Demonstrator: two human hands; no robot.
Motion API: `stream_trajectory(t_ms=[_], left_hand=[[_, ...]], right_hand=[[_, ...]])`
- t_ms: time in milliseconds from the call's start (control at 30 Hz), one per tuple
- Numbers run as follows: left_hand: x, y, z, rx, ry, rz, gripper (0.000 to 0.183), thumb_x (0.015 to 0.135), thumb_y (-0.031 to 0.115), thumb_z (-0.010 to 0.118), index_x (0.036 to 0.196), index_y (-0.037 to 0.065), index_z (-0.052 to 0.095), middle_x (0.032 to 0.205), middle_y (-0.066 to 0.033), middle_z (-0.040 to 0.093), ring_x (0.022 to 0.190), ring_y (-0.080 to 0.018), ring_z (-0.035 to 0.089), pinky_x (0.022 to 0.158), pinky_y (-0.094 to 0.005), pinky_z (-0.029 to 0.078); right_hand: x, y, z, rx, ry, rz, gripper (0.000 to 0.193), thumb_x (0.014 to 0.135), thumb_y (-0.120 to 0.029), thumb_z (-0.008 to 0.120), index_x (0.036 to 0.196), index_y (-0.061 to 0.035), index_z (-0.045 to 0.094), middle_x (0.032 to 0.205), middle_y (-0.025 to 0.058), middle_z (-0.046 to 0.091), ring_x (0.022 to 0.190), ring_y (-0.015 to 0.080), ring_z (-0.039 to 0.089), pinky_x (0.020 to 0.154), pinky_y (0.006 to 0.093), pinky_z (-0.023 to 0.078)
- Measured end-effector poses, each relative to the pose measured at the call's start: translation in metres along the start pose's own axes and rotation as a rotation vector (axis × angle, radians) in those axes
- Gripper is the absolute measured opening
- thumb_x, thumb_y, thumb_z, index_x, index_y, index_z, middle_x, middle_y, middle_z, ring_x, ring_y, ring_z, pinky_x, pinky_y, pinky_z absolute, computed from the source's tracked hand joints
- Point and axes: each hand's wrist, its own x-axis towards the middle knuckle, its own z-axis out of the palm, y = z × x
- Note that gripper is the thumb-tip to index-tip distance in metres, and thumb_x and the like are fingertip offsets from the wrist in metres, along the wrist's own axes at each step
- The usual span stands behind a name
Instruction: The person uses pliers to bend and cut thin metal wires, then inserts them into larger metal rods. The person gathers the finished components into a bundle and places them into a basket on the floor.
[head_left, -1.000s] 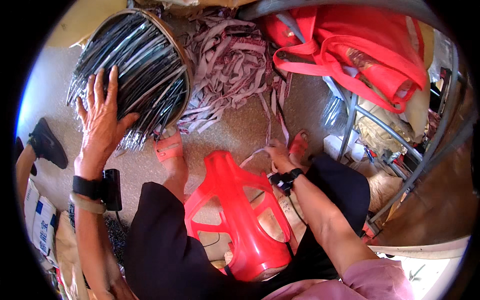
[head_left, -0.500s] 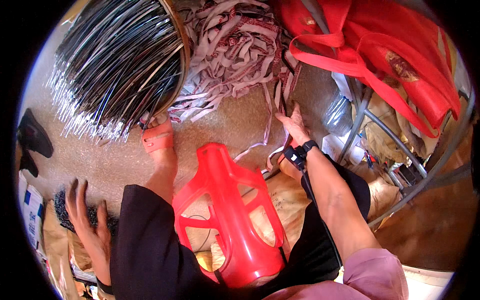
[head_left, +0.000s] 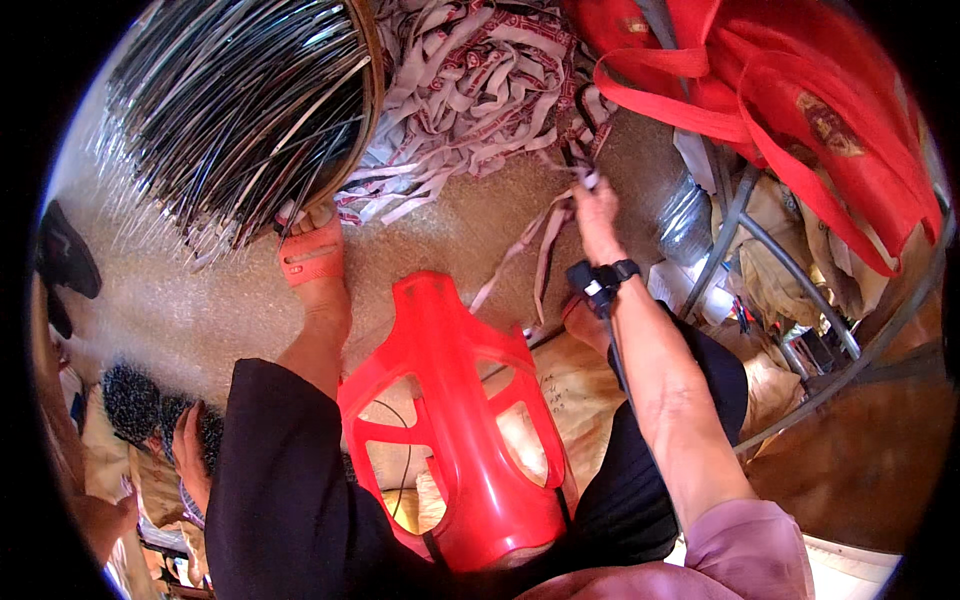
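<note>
My right hand is closed on a pale fabric strip with dark red markings. The strip hangs from it towards the floor, beside a heaped tangle of similar strips. At the far left, my left hand is partly hidden behind my dark trouser leg. Its visible fingers look stretched out against a black, speckled, fuzzy thing; whether they grip it is unclear. Between my legs stands a red moulded plastic piece with cut-outs, like a chair back.
A round container packed with thin dark, shiny strips lies beside my sandalled left foot. A red cloth bag hangs over a grey metal frame at the right. A dark shoe is at the left edge.
My right hand has gone from open to closed on the strip, moving slightly up. My left hand has shifted behind my leg, and the fuzzy thing shows more. The view has shifted slightly.
</note>
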Motion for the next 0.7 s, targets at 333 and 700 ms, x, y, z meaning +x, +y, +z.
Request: stream_trajectory(t_ms=[333,700], left_hand=[[0.017,0.013,-0.106,-0.09,-0.015,0.006,0.045,0.092,0.002,0.045,0.137,0.003,0.044,0.137,-0.016,0.051,0.126,-0.0284,0.05,0.107,-0.0364,0.04],[-0.001,-0.018,-0.121,-0.294,-0.12,0.07,0.041,0.093,0.002,0.048,0.134,0.001,0.047,0.132,-0.014,0.054,0.121,-0.0251,0.052,0.103,-0.0348,0.042]], right_hand=[[-0.014,-0.083,-0.053,0.248,-0.012,0.137,0.018,0.091,-0.005,0.057,0.109,-0.0003,0.056,0.09,0.0121,0.068,0.061,0.0185,0.066,0.051,0.0285,0.051],[-0.029,-0.085,-0.084,0.196,0.067,0.13,0.021,0.085,-0.005,0.063,0.105,0.0009,0.062,0.095,0.0096,0.067,0.082,0.0191,0.065,0.066,0.0307,0.053]])
